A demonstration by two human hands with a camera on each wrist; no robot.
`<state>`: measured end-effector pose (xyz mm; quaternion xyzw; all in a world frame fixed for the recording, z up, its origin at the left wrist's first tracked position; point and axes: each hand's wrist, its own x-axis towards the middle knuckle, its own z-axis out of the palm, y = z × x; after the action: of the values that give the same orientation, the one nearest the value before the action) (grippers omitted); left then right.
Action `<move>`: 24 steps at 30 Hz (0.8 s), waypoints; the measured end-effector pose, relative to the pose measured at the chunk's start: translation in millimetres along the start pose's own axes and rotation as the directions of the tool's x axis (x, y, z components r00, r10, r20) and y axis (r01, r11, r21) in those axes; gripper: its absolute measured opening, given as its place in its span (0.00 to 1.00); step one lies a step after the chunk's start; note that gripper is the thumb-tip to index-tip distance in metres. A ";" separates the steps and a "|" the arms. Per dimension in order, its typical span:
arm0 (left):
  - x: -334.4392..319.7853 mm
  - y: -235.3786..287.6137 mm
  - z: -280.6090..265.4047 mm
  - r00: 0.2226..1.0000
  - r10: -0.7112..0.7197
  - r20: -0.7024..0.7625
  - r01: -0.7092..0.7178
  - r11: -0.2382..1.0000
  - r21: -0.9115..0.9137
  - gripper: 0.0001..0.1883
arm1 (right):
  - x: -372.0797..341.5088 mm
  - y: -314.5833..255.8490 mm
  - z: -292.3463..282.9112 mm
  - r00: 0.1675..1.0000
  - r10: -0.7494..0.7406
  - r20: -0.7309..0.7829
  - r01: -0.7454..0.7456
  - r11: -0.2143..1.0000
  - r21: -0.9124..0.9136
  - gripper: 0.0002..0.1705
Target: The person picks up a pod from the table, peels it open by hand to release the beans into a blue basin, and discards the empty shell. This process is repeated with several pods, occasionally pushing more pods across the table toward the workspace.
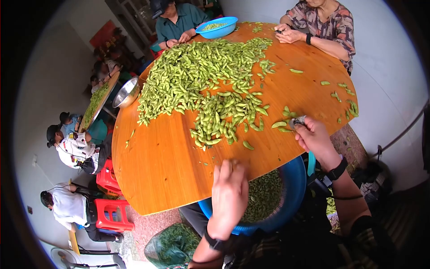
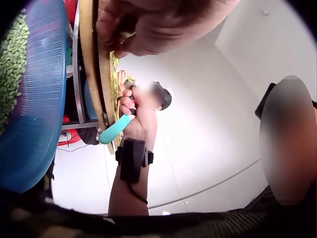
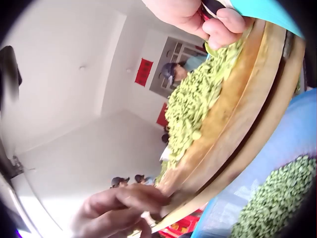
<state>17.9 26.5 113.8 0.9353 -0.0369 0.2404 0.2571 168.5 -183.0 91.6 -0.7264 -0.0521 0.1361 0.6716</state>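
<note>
My right hand [image 1: 316, 139] is closed around a turquoise-handled tool [image 1: 311, 163], just beyond the desk [image 1: 156, 166] edge and beside a few loose pods. My left hand [image 1: 230, 193] reaches over the near edge with its fingers bent; I cannot tell whether they pinch anything. The green pods [image 1: 192, 76] lie heaped across the desk, and below its edge, a blue basin [image 1: 294, 188] holds small green beans [image 1: 264, 197].
</note>
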 end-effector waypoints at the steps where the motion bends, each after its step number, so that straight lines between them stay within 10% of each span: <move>1: 14.5 -8.3 10.7 1.000 0.021 -0.017 -0.019 0.996 0.082 0.09 | -0.3 3.4 2.9 1.000 -0.029 -0.011 0.029 0.999 -0.015 0.06; 8: 44.9 -34.0 45.4 0.999 0.043 -0.006 -0.042 0.985 0.168 0.15 | -29.8 -9.6 19.6 0.962 -0.247 0.116 0.264 0.952 -0.157 0.18; 11: 35.2 -20.2 43.4 0.998 -0.054 -0.020 0.049 0.983 -0.177 0.09 | -37.0 -5.1 43.1 0.872 -0.444 0.205 0.484 0.846 -0.223 0.13; 14: 23.6 -18.3 48.2 0.951 -0.302 0.067 0.278 0.744 -0.608 0.08 | -39.9 1.2 62.7 0.777 -0.577 0.251 0.628 0.730 -0.269 0.13; 17: 21.2 -12.6 44.7 0.854 -0.488 0.183 0.331 0.236 -0.914 0.08 | -43.3 10.8 70.4 0.754 -0.586 0.297 0.654 0.710 -0.259 0.12; 21: 11.4 -16.1 49.9 0.853 -0.480 0.207 0.327 0.181 -0.927 0.09 | -50.3 1.2 68.9 0.811 -0.488 0.323 0.559 0.809 -0.179 0.07; 24: 5.8 -17.4 51.7 0.871 -0.483 0.091 0.336 0.449 -0.828 0.11 | -54.7 -17.4 65.5 0.883 -0.281 0.376 0.324 0.945 -0.055 0.04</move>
<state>48.6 16.1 69.6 0.6628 0.1030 0.1983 0.7147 100.4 -132.6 111.8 -0.7094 -0.2958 0.1582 0.6199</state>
